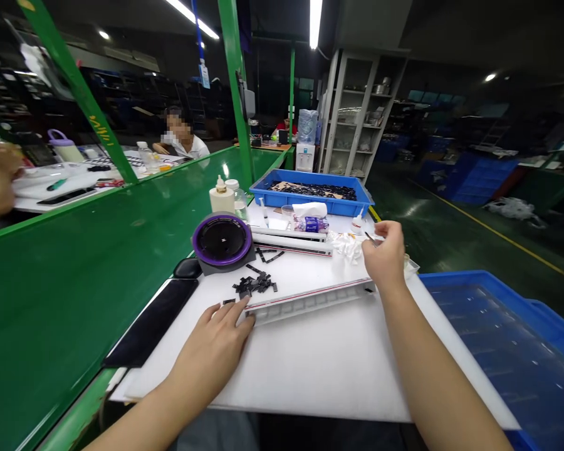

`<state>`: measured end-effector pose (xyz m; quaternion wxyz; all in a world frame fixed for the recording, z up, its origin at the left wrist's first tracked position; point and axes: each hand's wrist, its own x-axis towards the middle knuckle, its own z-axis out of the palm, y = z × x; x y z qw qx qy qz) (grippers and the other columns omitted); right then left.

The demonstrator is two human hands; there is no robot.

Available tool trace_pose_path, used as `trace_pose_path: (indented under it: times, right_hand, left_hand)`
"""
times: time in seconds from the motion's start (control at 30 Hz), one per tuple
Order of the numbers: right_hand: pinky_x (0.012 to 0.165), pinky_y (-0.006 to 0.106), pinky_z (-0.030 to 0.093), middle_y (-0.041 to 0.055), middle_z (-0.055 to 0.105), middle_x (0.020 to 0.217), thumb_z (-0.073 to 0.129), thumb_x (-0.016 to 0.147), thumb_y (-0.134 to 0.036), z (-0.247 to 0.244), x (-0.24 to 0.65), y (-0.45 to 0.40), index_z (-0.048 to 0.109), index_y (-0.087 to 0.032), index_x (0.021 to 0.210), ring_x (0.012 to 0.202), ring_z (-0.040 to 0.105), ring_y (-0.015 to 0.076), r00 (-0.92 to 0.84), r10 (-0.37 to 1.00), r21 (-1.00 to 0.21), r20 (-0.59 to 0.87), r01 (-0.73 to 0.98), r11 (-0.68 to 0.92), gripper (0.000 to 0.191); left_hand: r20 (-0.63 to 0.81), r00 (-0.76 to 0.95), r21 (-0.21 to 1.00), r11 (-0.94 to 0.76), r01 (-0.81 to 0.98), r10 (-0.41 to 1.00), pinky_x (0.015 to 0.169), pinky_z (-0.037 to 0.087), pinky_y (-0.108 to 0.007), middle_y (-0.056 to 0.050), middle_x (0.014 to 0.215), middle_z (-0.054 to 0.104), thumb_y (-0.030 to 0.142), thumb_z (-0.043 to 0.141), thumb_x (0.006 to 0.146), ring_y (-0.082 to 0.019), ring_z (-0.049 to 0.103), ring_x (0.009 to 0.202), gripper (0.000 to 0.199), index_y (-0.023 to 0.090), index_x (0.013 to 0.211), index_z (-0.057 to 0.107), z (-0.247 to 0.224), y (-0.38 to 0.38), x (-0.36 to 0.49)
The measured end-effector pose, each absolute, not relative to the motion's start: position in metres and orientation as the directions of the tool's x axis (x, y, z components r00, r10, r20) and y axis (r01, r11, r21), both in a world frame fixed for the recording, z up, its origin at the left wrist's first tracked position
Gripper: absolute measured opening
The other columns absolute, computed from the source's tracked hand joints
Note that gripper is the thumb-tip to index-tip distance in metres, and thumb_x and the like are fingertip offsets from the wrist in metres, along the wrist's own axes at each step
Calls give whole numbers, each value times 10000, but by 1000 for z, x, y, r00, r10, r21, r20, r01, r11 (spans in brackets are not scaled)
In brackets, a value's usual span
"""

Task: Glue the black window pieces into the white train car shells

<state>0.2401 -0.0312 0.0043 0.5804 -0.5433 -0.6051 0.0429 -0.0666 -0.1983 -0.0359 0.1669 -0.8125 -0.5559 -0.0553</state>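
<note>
My left hand (220,338) rests on the white work surface (310,369), its fingers at the left end of a long pale bar (310,302) with a red line along its top. Above the bar's right end, my right hand (385,254) is closed around a thin dark tool (370,238), perhaps tweezers. Small black pieces (256,283) lie in a pile just beyond my left fingertips. Behind them stands a round black device with a purple rim (222,240). More long strips (291,243) lie farther back, beside crumpled white material (348,246).
A blue tray of dark parts (310,199) stands at the back, near bottles (222,199). Another blue bin (512,351) is at the right. A green partition (98,282) borders the left side, with a person (183,138) beyond it.
</note>
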Motion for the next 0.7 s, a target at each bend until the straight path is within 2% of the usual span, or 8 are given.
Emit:
trace_pose_path:
  times: [0.1,0.2,0.3,0.4,0.47,0.53,0.6,0.7]
  right_hand:
    - [883,392,492,120,613,1180,611,704,-227,-6,247,-20,444,-193,1253,1025,621,243,77,946,-779,316,591,212,575]
    - [825,333,479,132,612,1233,647,721,-265,-15,243,-17,414,-194,1334,1047,620,242,-75,994,-718,86,687,113,660]
    - [768,313,452,128,658,1112,661,734,-260,-20,235,-18,515,-160,1238,971,628,246,-133,990,-653,36,747,124,534]
    - [768,325,429,87,668,915,643,760,-239,-20,230,-19,621,-158,975,891,617,243,-168,984,-622,67,764,173,232]
    - [784,322,430,58,654,891,609,810,-263,-15,226,-23,624,-174,954,890,612,224,-202,972,-654,119,721,230,171]
    - [784,314,452,36,642,928,580,861,-324,-8,218,-30,595,-196,1097,902,623,204,-281,946,-807,164,513,293,269]
    - [742,305,480,26,629,969,581,884,-391,-2,207,-42,507,-239,1277,894,643,191,-386,902,-951,193,151,268,428]
    - [627,271,461,11,625,925,603,889,-445,4,186,-64,438,-304,1368,765,625,156,-494,839,-958,227,-267,102,525]
  left_hand:
    - [224,329,-192,-290,938,917,862,526,-535,-188,1311,625,78,397,849,-336,683,1002,409,196,1039,740,-37,-197,-65]
    - [220,309,-164,-277,947,925,859,535,-511,-141,1298,643,137,395,883,-331,666,1044,397,225,1048,746,-40,-195,-67]
    - [249,318,-149,-288,946,915,865,534,-483,-115,1286,651,187,404,913,-319,652,1070,371,243,1026,753,-42,-192,-71]
    - [262,345,-158,-312,937,902,842,533,-468,-95,1277,657,195,416,925,-307,651,1053,351,253,1017,749,-43,-187,-75]
    - [273,349,-167,-313,935,896,821,530,-466,-90,1278,660,201,421,936,-301,651,1039,337,248,1030,741,-44,-183,-75]
    - [320,330,-161,-292,943,888,810,522,-474,-101,1272,665,261,454,949,-308,646,1042,294,224,1036,733,-48,-181,-73]
    - [397,297,-128,-268,955,868,801,516,-473,-108,1245,681,344,512,940,-314,640,1041,273,198,1007,733,-52,-182,-70]
    - [476,257,-68,-257,964,841,774,511,-448,-89,1198,707,377,572,916,-297,645,994,251,187,929,735,-59,-184,-66]
